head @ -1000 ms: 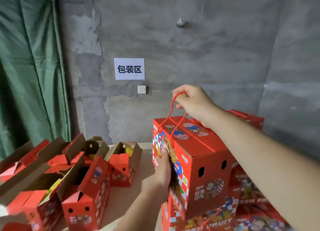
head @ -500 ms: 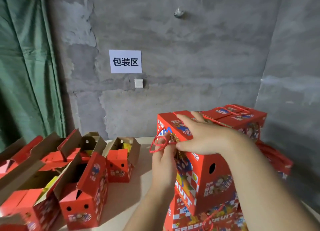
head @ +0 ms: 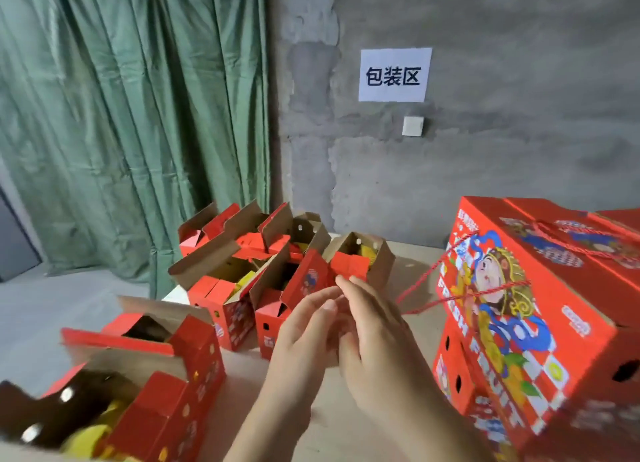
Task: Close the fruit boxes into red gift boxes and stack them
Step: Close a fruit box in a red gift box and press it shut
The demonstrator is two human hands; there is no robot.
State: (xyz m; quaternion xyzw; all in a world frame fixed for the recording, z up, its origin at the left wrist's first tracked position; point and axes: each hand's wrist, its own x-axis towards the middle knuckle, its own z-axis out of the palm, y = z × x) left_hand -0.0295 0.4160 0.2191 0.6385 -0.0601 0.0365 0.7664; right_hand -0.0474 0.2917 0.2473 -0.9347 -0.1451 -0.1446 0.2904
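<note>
Several open fruit boxes (head: pixel 221 288) wait at the worktop's (head: pixel 408 260) left; both hands, left (head: pixel 304 326) and right (head: pixel 377 343), hover empty, fingers relaxed. Closed gift box (head: pixel 540 309) sits stacked at right, askew; toppling could be risked, and its loose red cord (head: pixel 426 288) snagged.

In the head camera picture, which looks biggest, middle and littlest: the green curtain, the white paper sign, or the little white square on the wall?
1. green curtain, biggest
2. white paper sign
3. little white square, smallest

All three hang at the back, so nearness hardly affects this.
</note>
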